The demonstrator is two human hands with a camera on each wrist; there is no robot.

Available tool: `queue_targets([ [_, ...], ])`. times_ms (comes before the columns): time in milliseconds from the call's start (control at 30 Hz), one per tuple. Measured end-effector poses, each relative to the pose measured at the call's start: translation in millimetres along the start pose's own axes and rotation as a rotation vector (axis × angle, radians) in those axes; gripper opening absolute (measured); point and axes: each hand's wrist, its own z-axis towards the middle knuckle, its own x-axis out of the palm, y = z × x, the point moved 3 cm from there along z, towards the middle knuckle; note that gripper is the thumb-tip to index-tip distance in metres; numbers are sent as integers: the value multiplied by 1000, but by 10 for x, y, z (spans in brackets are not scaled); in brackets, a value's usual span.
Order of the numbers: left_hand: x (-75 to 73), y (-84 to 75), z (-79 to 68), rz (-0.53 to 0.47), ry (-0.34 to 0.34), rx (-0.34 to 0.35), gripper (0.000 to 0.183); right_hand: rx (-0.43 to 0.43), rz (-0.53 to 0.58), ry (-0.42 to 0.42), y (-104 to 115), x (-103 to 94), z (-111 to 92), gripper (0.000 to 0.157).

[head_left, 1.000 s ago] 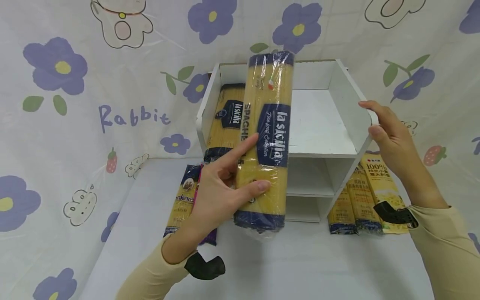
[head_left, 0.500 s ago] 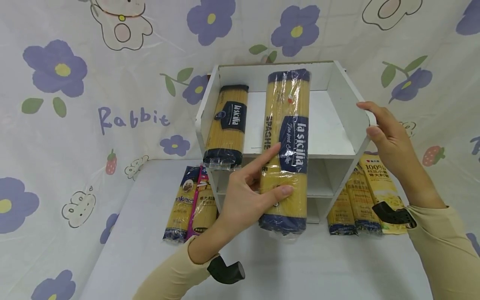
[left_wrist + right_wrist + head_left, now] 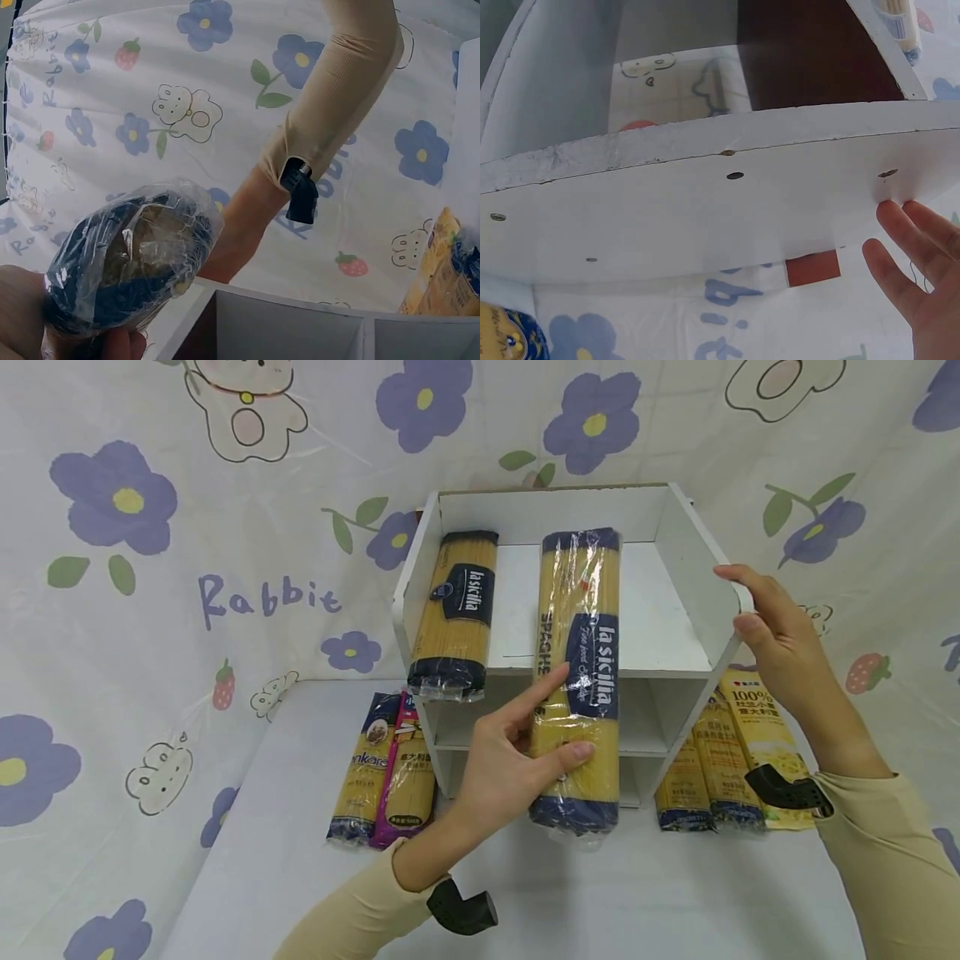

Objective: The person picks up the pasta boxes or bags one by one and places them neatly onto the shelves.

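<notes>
My left hand [image 3: 502,768] grips a clear-wrapped spaghetti pack [image 3: 577,760] near its lower end, thumb on its front. The pack tilts up in front of the white shelf unit [image 3: 697,577], its upper part overlapping the top compartment; whether it touches the shelf cannot be told. The left wrist view shows the pack's wrapped end [image 3: 135,255] close up. At the unit's right side panel, my right hand [image 3: 787,643] holds the front corner, index finger over the edge and thumb at the front. Several fingertips [image 3: 889,214] touch the panel's outer face in the right wrist view.
A similar spaghetti pack [image 3: 453,618] lies at the left of the top compartment. Two pasta packs, one blue-ended [image 3: 363,768] and one purple-edged [image 3: 408,777], lie left of the unit. Several yellow packs [image 3: 765,735] lie to its right on the white table [image 3: 300,877].
My left hand has carried the spaghetti pack rightward, then slightly lower, uncovering the pack at the left of the top compartment. The right hand stays at the side panel.
</notes>
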Motion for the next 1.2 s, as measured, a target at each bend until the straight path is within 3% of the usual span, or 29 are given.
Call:
queue_targets([
  [367,17,118,10,0,-2,13,72,-10,9,-7,-17,-8,-7,44],
  [933,-15,164,34,-20,3,0,69,-20,26,5,-11,-14,2,45],
  [1200,-44,61,54,-64,67,-125,71,-13,27,9,-7,-7,-6,45],
])
